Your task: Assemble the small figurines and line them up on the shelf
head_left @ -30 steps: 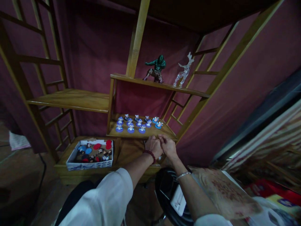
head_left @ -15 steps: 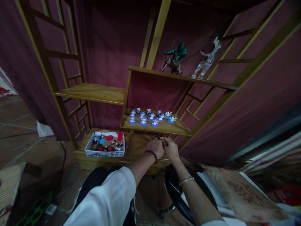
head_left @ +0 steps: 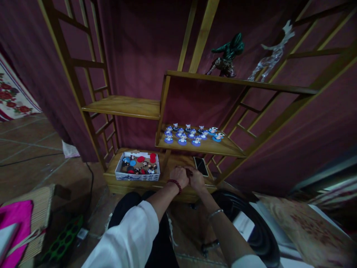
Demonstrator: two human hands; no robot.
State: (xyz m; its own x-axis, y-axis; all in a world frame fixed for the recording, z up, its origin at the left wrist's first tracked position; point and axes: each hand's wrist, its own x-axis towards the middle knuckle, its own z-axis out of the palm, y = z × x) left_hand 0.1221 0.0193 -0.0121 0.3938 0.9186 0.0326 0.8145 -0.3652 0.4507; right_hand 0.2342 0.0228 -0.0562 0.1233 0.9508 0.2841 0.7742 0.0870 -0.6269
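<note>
My left hand, with a red bead bracelet at the wrist, is closed and pressed against my right hand, also closed. They meet over the bottom shelf's front. Something small and dark shows between the fingers, too hidden to name. Left of them stands a shallow white box with small figurines, red discs and a blue disc inside. A dark-screened phone lies just beyond my right hand. On the shelf above, several small figurines with purple, blue or dark bases stand in loose rows.
A green hooded statue and a clear deer figure stand on the upper right shelf. A black round stool is at lower right. On the floor at left are a green holed tray and a cable.
The view has turned, so the shelves sit further right. My joined hands have shifted left relative to the shelf, bringing the phone into sight. Both hands stay closed together.
</note>
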